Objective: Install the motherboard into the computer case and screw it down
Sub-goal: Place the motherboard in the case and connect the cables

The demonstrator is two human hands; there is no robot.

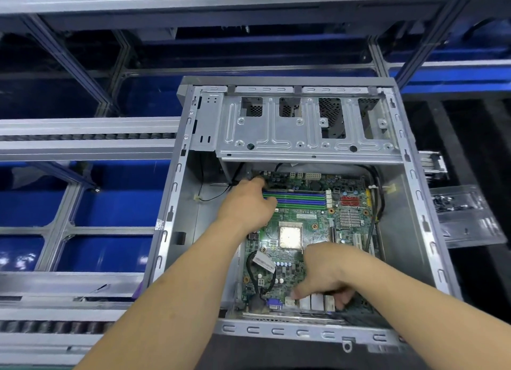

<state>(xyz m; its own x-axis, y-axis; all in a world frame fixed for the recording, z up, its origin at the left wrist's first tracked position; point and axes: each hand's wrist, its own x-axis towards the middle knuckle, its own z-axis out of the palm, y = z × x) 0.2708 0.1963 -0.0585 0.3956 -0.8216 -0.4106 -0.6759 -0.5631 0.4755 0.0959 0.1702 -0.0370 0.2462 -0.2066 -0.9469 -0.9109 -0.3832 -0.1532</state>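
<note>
Grey metal racking [83, 137] with a roller track stands at the left, blue bins [110, 203] beneath it. A clear plastic tray [467, 217] lies on the dark bench at right.

An electronics assembly line in a factory is shown. Aluminium-profile racking [69, 62] is seen at the far side, with blue bins [110, 198] held in it. A roller conveyor rail [83, 136] is run along the left. An open case [414, 203] is laid on the dark bench, and a clear screw tray [467, 214] is set at the right.
</note>
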